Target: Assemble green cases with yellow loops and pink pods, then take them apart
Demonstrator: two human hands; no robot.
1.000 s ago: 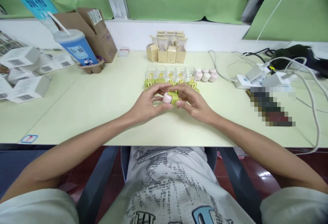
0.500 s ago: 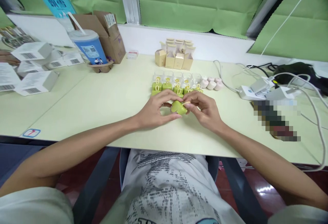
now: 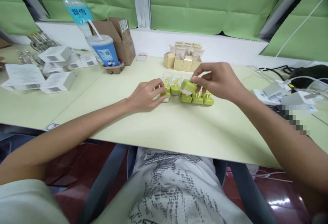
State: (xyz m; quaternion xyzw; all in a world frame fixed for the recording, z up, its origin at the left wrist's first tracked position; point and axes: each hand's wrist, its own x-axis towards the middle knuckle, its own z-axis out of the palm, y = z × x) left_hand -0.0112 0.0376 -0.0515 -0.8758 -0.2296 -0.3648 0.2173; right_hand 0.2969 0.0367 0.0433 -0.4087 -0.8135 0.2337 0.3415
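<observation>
My right hand (image 3: 214, 82) pinches a small green case (image 3: 189, 86) with a pale underside, holding it tilted above a group of similar cases. My left hand (image 3: 147, 96) rests on the table with curved fingers apart, its fingertips against green cases (image 3: 166, 95) at the group's left end. Whether it grips one of them I cannot make out for sure. Several more green cases with cord loops (image 3: 197, 98) stand in front on the right, and another (image 3: 175, 89) sits in the middle. Clear plastic containers (image 3: 176, 76) stand behind them, partly hidden by my right hand.
Open cream cartons (image 3: 183, 61) stand at the back. On the left are white boxes (image 3: 57, 82), a blue cup (image 3: 106, 51) in a holder, a bottle (image 3: 79, 10) and a cardboard box (image 3: 125, 41). White chargers (image 3: 274, 91) and cables lie on the right.
My hands have parted. The right one has carried the green case up and over the group, turning it. My left hand has let go of it and moved left. The view has shifted.
</observation>
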